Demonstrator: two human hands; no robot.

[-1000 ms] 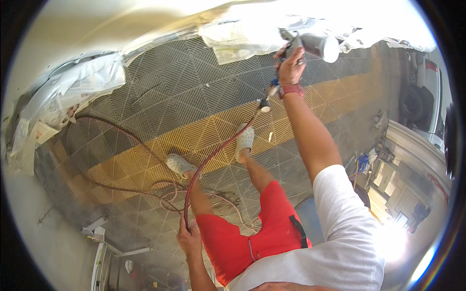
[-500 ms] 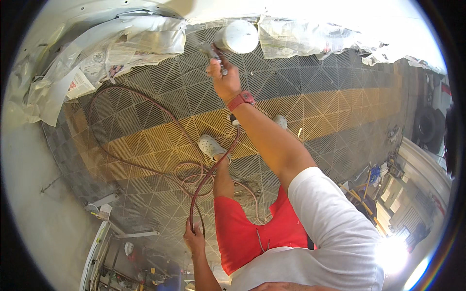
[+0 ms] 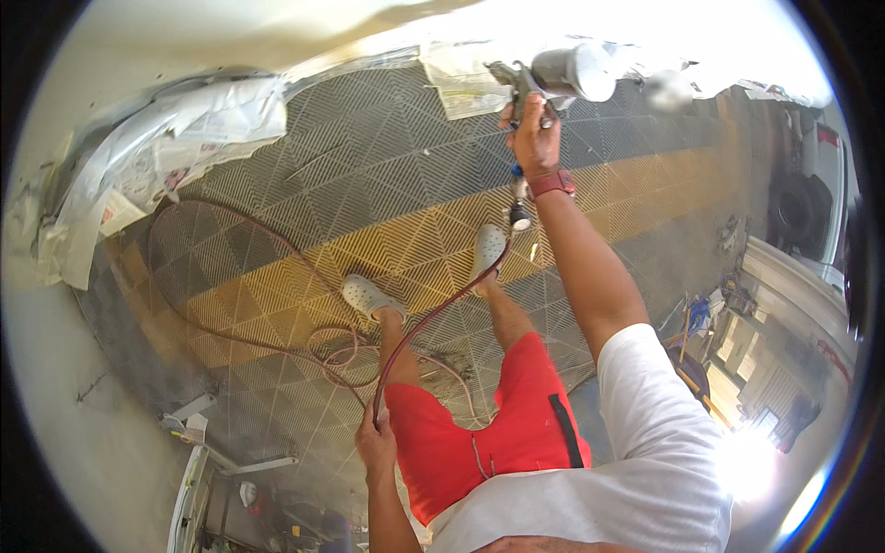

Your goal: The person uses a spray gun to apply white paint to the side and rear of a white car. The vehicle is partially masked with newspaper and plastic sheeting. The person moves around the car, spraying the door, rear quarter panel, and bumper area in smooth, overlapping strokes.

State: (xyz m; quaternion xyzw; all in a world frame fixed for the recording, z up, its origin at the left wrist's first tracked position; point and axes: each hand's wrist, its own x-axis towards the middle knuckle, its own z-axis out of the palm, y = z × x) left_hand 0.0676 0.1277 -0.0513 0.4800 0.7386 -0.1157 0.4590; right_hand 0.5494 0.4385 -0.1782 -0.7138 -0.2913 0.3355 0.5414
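Observation:
Out at the far right of centre, my right hand [image 3: 536, 140] is closed round the handle of a metal spray gun [image 3: 524, 83]. A round pale cup [image 3: 588, 74] is attached to the gun and points to the right. Below my wrist hangs a fitting with a small gauge [image 3: 520, 217], joined to a dark red air hose [image 3: 426, 318]. My left hand [image 3: 376, 446], low beside my left thigh, is wrapped round that hose. Before the gun lies a bright white surface [image 3: 387, 28], its lower edge hung with newspaper masking [image 3: 203, 124].
The hose lies in loops [image 3: 336, 355] on the grey and yellow tiled floor [image 3: 369, 157], left of my feet. Tools and gear [image 3: 705, 313] stand at the right, near a bright lamp [image 3: 747, 465]. A vehicle with a dark wheel [image 3: 800, 212] is at far right. Haze hangs around.
My right hand has swung the spray gun to the right along the white surface, drawing the hose with it. The left hand keeps its hold and has shifted slightly right.

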